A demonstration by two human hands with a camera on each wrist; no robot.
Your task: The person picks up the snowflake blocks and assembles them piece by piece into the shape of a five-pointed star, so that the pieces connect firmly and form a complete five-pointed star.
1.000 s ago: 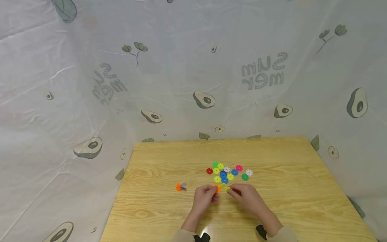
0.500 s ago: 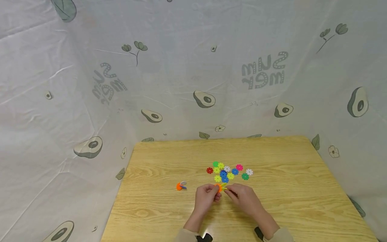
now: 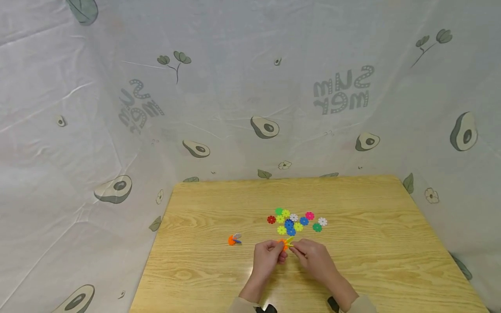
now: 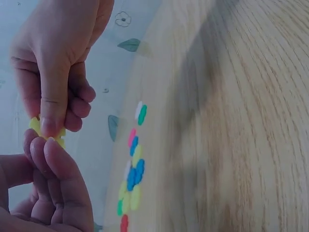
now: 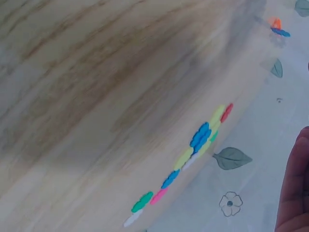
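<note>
In the head view my left hand (image 3: 267,258) pinches an orange notched interlocking disc (image 3: 282,244) between thumb and fingers. A yellow disc (image 3: 290,239) stands up slantwise from the orange one. Thumb and fingertips of my right hand (image 3: 316,257) pinch another yellow disc (image 3: 288,245), seen nearly edge-on, right at the orange disc's rim. From the left wrist, the right hand's thumb lies over a yellow disc (image 4: 35,123) just above the left fingertips, which hide the orange disc. Only part of a hand (image 5: 295,188) shows at the right wrist view's edge.
Several loose notched discs, including a blue disc (image 3: 291,231) and a red disc (image 3: 271,220), lie beyond the hands on the wooden table (image 3: 195,278). To the left sits a joined orange, blue and white piece (image 3: 232,240). A printed curtain (image 3: 227,100) surrounds the table's back and sides.
My right hand has moved slightly left, bringing its yellow disc from apart up to the orange disc's rim and turning it edge-on. My left hand keeps its grip, nearly still.
</note>
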